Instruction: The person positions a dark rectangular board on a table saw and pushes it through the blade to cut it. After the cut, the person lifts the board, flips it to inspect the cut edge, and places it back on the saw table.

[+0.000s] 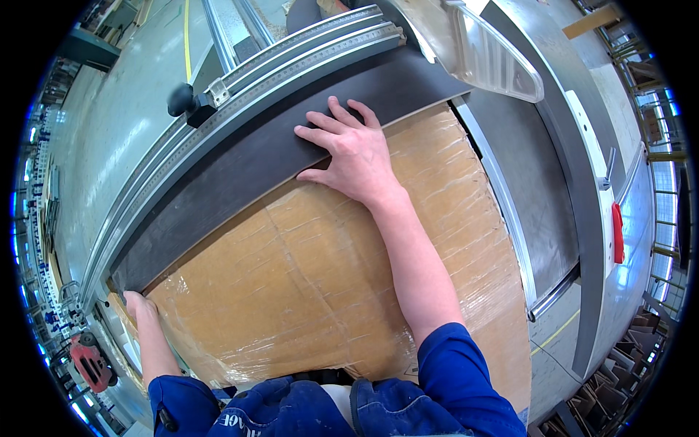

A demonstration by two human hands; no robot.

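- Across the middle of the head view, my dark board lies slantwise, its far long edge close along a metal fence that carries a ruler scale. Its near edge runs over a film-covered brown sheet.
- My right hand rests palm down on the board toward its right-hand part. The fingers are spread well apart and gripping nothing; my thumb reaches out along the board's near edge.
- My left hand is at the board's far left end, touching its corner. Those fingers are partly hidden, so I can't tell if they pinch the end or just press on it.
- Just beside the fence sits a black knob on a clamp, well away from both hands.
- Beyond the board's right end hangs a clear guard; to the right of the brown sheet stretches a grey metal table.
- How far along I am: I judge the lining-up along the fence to be mostly done, since the edges run together. I see no cut across the board's visible face, so any sawing seems left. Whether the right end meets a blade is hidden from me.
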